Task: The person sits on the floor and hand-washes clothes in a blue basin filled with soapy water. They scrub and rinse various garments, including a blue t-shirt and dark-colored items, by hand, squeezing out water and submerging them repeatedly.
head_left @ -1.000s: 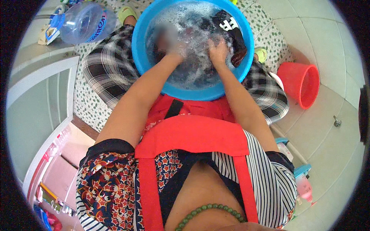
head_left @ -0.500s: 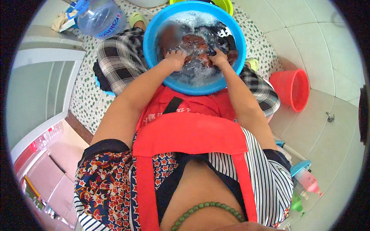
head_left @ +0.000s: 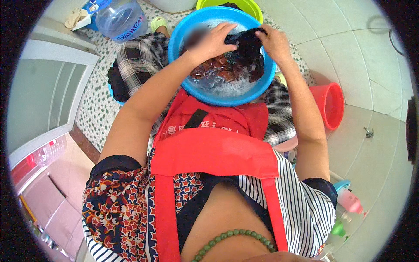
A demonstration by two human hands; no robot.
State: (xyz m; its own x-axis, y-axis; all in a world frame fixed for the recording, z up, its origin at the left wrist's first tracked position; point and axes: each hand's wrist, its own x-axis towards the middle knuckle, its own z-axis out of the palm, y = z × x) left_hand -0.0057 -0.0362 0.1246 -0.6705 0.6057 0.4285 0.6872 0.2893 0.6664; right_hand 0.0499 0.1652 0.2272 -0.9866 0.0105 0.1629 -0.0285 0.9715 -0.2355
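Observation:
A round blue basin (head_left: pixel 174 32) of foamy water stands between my knees. Black wet cloth (head_left: pixel 249 46), which looks like a garment, is raised at the basin's right side, its lower part hanging toward the water. Pinched between the thumb and fingers of my right hand (head_left: pixel 276 43) is the cloth's upper edge. My left hand (head_left: pixel 214 43) reaches over the middle of the basin, with the cloth's left end in the crook between thumb and fingers. Reddish-brown cloth (head_left: pixel 222 70) lies soaking below the hands. A blurred patch hides part of the basin's left side.
A red bucket (head_left: pixel 334 105) stands at the right by the tiled wall. Behind the basin is a yellow-green tub (head_left: pixel 252 9) with dark cloth. A large clear water bottle (head_left: pixel 122 22) stands far left. More dark cloth (head_left: pixel 118 82) lies beside my left leg. Bottles (head_left: pixel 349 201) line the lower right.
Both hands have come up from the water and moved farther away. The black cloth is now lifted between them, where earlier both hands were down on the brown cloth.

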